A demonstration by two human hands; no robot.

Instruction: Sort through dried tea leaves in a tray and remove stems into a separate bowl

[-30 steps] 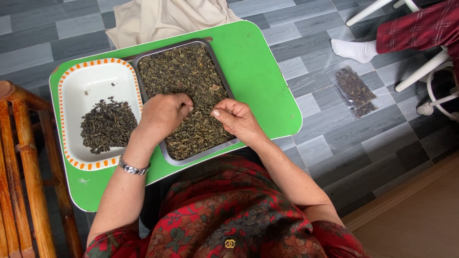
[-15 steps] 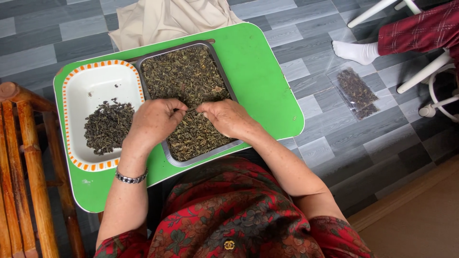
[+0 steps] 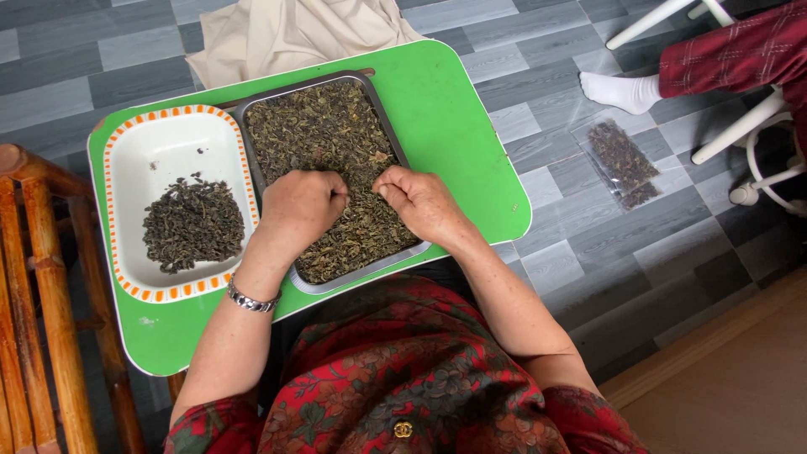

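Dried leaves fill metal tray | left hand, right hand: fingers curled, pinching leaves

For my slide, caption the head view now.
Both hands, left hand and right hand, pinch dried leaves in a metal tray.

Red floral dress (silver bracelet)

Beige cloth, wooden chair, clear bag
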